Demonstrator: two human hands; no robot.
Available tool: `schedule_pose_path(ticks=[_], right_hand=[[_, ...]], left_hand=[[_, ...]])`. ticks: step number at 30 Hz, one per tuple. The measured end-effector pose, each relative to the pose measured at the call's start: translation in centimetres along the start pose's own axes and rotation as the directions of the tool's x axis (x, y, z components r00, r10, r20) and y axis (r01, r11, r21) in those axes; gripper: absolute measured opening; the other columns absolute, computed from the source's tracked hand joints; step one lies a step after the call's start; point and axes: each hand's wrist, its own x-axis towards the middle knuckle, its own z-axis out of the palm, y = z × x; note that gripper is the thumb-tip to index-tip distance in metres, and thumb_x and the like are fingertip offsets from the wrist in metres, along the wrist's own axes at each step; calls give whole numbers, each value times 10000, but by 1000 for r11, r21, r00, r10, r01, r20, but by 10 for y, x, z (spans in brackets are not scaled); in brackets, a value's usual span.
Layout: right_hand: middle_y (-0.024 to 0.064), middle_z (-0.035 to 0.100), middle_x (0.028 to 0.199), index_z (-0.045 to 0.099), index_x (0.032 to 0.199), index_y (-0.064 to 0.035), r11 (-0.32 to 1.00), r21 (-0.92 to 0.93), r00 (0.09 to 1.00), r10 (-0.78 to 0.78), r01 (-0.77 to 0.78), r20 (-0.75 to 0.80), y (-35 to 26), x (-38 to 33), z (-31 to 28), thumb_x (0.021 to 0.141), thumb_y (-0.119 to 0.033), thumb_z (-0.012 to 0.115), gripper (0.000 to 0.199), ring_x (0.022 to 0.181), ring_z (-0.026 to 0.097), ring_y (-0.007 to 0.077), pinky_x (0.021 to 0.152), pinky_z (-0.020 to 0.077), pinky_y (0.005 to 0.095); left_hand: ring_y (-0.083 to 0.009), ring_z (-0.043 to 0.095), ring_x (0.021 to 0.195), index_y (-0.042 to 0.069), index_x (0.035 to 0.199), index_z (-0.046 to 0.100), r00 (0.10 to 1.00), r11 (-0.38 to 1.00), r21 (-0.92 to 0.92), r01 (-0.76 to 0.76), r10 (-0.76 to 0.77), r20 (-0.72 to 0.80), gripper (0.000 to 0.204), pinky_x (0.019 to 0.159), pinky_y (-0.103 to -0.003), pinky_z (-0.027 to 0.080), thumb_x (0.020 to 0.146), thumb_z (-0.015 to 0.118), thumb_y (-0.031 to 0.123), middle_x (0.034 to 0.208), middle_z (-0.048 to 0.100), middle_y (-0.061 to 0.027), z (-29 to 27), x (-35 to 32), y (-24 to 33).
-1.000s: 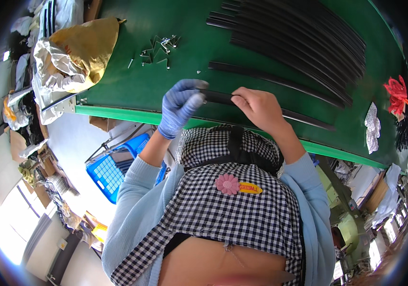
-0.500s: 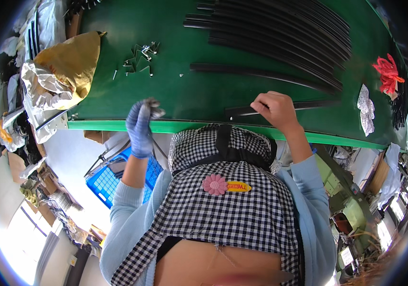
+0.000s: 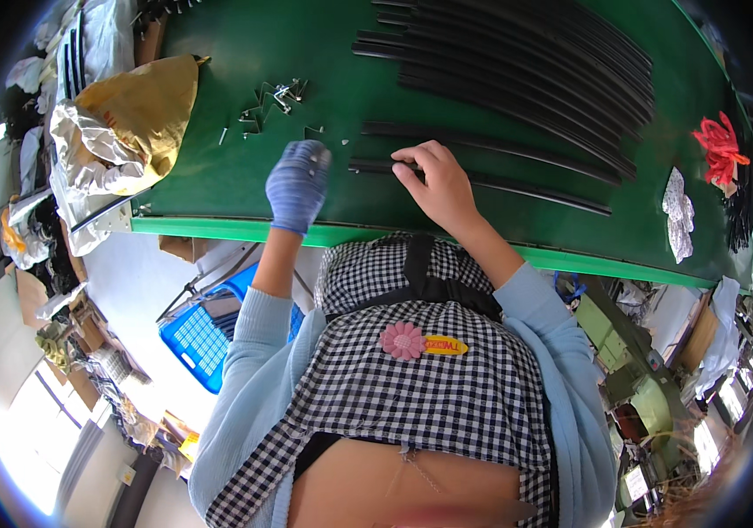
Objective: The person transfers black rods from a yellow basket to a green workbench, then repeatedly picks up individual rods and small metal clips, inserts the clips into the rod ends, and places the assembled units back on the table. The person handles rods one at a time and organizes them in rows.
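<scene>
My left hand (image 3: 299, 187), in a blue-grey knit glove, is over the table's near part with its fingers curled together. A thin bent metal clip (image 3: 314, 133) shows at its fingertips; the rest of what it holds is hidden. My bare right hand (image 3: 438, 183) grips a long black strip (image 3: 535, 194) near its left end, thumb and fingers around it. The strip's left tip points toward my gloved hand, apart from it. Beyond the left hand lie several bent metal clips (image 3: 262, 107) with small bolts, and one loose screw (image 3: 223, 135).
Many black strips (image 3: 517, 62) lie in a fanned pile at the back of the green table (image 3: 218, 185), with one separate strip (image 3: 491, 151) nearer. A yellow and white sack (image 3: 143, 119) is at left, red cord (image 3: 721, 150) at right. Below the table edge is a blue crate (image 3: 196, 343).
My left hand has moved away from me and right, toward the clips. My right hand has shifted left and farther out, and the near black strip has moved left and changed its slant.
</scene>
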Motion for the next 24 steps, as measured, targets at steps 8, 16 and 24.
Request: schedule_pose_path(ticks=[8, 16, 24], right_hand=[[60, 656, 932, 710, 1114, -69, 831, 394, 916, 318, -393, 244, 3, 8, 4, 975, -332, 626, 309, 749, 619, 147, 678, 506, 276], [51, 600, 1068, 713, 1148, -143, 973, 191, 988, 143, -131, -53, -7, 4, -19, 886, -225, 737, 276, 907, 591, 166, 723, 509, 287], [36, 549, 968, 759, 942, -114, 931, 350, 983, -151, 105, 106, -33, -7, -32, 825, -154, 796, 129, 860, 612, 175, 746, 527, 302]], left_hand=[[-257, 682, 773, 123, 1112, 668, 989, 988, -56, 144, -143, 23, 270, 674, -359, 550, 884, 723, 258, 971, 686, -72, 3, -5, 35], [-218, 683, 808, 118, 1153, 665, 989, 999, -32, -27, 32, 146, 228, 702, -335, 561, 938, 662, 196, 1020, 669, -109, 8, 20, -3], [-52, 573, 749, 33, 1264, 588, 632, 331, -656, 678, 195, 750, 435, 655, -200, 504, 896, 749, 198, 956, 625, 13, -35, -1, 67]])
